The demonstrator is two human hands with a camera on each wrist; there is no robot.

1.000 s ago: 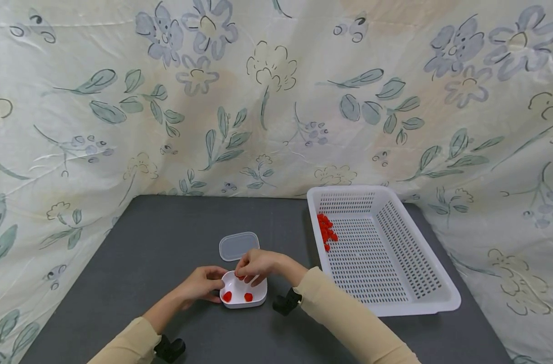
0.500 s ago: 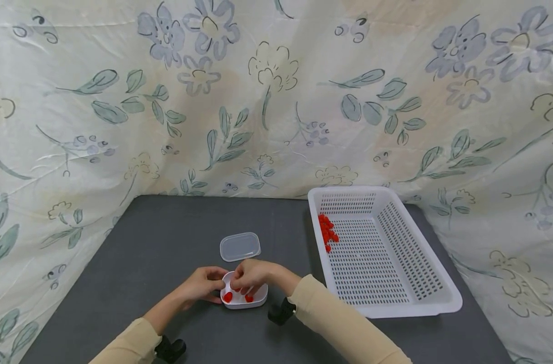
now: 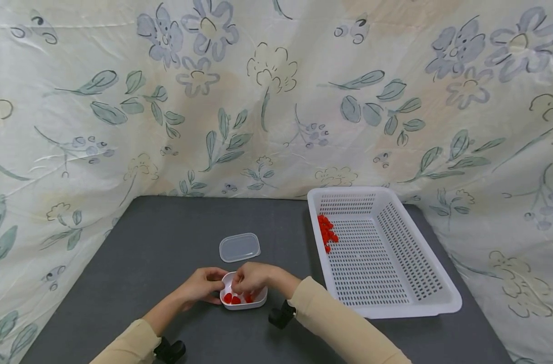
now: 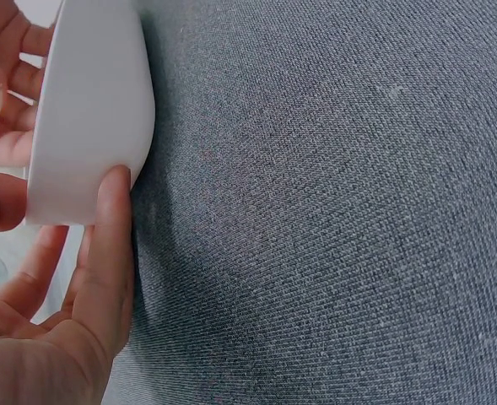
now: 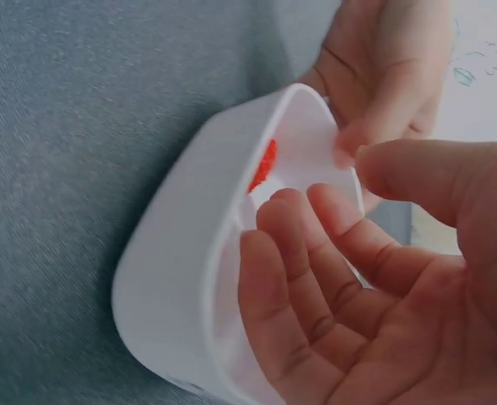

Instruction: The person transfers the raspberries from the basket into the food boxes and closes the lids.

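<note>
A small white container (image 3: 254, 303) sits on the dark grey table (image 3: 167, 237) near its front edge, with three red pieces (image 3: 231, 299) inside. My left hand (image 3: 208, 286) grips its left side, thumb against the wall (image 4: 92, 110). My right hand (image 3: 250, 279) hovers over the container with fingers curved down into it. In the right wrist view those fingers (image 5: 299, 270) and thumb are apart with nothing between them, next to the container (image 5: 189, 287) and one red piece (image 5: 263, 164). The left hand (image 4: 96, 278) fills the lower left of its wrist view.
A translucent lid (image 3: 239, 247) lies flat just behind the container. To the right stands a white perforated basket (image 3: 395, 298) with a cluster of several red pieces (image 3: 326, 232) against its left wall. A floral cloth backs and flanks the table.
The right hand has sunk lower into the container and shifted slightly left. The container held two red pieces a second ago and holds three now. The left hand keeps its grip.
</note>
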